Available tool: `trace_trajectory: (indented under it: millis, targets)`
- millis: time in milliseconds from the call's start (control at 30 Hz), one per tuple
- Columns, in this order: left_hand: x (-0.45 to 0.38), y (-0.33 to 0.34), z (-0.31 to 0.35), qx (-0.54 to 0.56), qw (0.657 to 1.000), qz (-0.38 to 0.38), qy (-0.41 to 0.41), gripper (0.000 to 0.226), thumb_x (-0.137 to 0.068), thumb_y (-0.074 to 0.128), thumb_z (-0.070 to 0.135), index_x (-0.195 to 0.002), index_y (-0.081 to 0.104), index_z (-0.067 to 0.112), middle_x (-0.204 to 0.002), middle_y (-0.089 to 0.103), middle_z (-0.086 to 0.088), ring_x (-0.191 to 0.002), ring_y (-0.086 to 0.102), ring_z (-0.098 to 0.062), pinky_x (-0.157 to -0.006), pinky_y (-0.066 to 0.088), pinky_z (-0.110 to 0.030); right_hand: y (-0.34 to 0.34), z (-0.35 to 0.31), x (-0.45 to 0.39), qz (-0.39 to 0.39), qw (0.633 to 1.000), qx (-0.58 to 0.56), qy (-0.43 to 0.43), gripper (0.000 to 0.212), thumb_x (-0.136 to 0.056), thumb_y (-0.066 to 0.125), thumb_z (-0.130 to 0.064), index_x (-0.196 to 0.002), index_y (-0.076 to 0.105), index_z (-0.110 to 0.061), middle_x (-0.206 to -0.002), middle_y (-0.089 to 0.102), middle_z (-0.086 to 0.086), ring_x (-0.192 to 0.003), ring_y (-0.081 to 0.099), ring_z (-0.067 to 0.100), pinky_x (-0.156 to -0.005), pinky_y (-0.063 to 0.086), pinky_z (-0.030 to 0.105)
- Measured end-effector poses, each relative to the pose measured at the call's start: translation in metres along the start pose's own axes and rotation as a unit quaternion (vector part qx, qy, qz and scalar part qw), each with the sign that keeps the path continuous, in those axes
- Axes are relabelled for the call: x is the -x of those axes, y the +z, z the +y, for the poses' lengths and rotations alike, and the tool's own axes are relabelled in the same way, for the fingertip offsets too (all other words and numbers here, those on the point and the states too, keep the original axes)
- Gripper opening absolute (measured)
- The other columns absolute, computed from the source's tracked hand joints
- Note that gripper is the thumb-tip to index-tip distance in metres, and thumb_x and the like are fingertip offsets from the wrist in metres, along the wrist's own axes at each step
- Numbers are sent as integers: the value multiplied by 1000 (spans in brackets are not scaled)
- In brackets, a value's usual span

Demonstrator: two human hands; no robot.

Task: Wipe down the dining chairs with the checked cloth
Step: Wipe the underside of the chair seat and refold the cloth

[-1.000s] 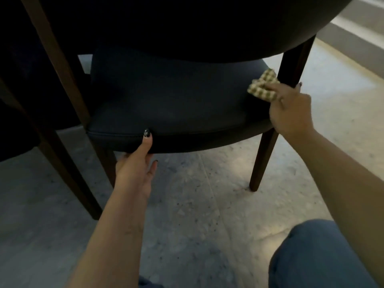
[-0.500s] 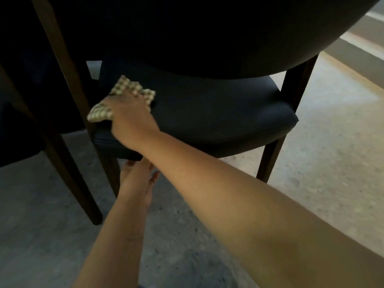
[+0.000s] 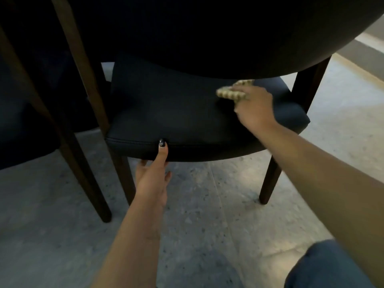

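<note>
A dining chair with a dark padded seat (image 3: 170,113) and dark wooden legs fills the middle of the view, its curved backrest (image 3: 207,34) looming overhead. My right hand (image 3: 254,106) presses the yellow checked cloth (image 3: 231,93) onto the right part of the seat, fingers bunched over it. My left hand (image 3: 154,177) grips the seat's front edge, thumb up on the rim and the fingers tucked underneath, hidden.
A second dark chair (image 3: 25,113) stands at the left, its wooden legs (image 3: 83,142) close beside this seat. The speckled stone floor (image 3: 207,215) spreads below. My knee in blue jeans (image 3: 324,267) shows at the bottom right.
My right hand has swept the cloth from the seat's left side back across to the right part. My left hand has stayed on the front edge.
</note>
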State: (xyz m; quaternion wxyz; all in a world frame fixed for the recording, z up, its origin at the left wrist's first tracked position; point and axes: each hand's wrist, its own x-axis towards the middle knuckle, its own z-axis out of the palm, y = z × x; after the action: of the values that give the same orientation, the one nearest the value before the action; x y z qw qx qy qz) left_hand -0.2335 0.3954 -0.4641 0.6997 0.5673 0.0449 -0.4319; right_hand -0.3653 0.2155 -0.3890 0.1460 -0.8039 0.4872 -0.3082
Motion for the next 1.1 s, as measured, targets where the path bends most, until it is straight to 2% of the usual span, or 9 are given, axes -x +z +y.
trace_trajectory:
  millis: [233,400,567,667,733,800,867,967,1100]
  targets:
    - [-4,-2,2,-26,1000,-3,-3,63,-87,68,36,-143,43,19,-127,63,3,-110,62,-12,-109,39,-43,108,-149,12,-160,945,81,-275,44,-88,45,2,-128,57,-10,-127,56,9,-120,48,24,-103,35,32]
    - [-3,-2,4,-58,998,-11,15,56,-91,62,38,-139,45,17,-126,61,4,-104,62,-12,-102,40,-39,53,-63,28,-191,896,117,-383,65,-84,46,9,-146,32,-3,-154,29,12,-144,22,24,-115,5,25]
    - [-2,-3,4,-83,996,-18,27,62,-90,63,39,-142,40,14,-125,60,5,-111,59,-15,-106,38,-44,-39,74,24,-146,946,152,-248,75,-70,50,23,-138,44,-6,-145,42,13,-139,28,20,-118,11,33]
    - [-1,-3,4,-117,991,-5,67,66,-87,65,46,-140,42,15,-124,59,7,-108,61,-12,-102,42,-41,-63,106,21,-95,976,154,-125,68,-79,50,20,-141,41,-6,-149,37,12,-143,27,23,-120,13,34]
    - [0,-2,4,-168,981,18,90,90,-73,68,66,-142,41,16,-131,57,7,-112,60,-14,-101,44,-39,-56,100,24,-73,984,132,-97,62,-83,48,14,-140,45,-9,-148,40,9,-142,29,23,-120,14,32]
    - [6,0,5,-218,967,65,115,101,-65,65,76,-145,40,18,-135,56,3,-119,57,-19,-105,43,-39,-50,78,32,-59,994,71,-55,52,-90,45,5,-136,53,-16,-140,51,7,-129,46,22,-110,32,26]
    - [19,4,10,-240,951,129,148,85,-82,63,60,-148,34,15,-143,49,-3,-127,50,-25,-107,41,-41,-59,49,46,-73,997,-22,-3,39,-96,45,-6,-129,59,-21,-117,64,2,-98,60,13,-83,46,18]
    - [56,15,29,-245,927,137,250,69,-95,59,33,-152,24,16,-155,30,-2,-141,34,-20,-114,34,-40,-93,-1,73,-77,986,-144,-28,31,-96,46,-12,-121,61,-22,-104,67,-6,-87,64,4,-75,57,26]
    - [129,33,84,-196,859,69,467,57,-97,56,13,-148,33,21,-149,38,5,-132,43,-4,-107,42,-29,-169,-70,91,-3,963,-192,-188,32,-91,43,-7,-108,66,-20,-87,65,-18,-77,62,-9,-62,47,6]
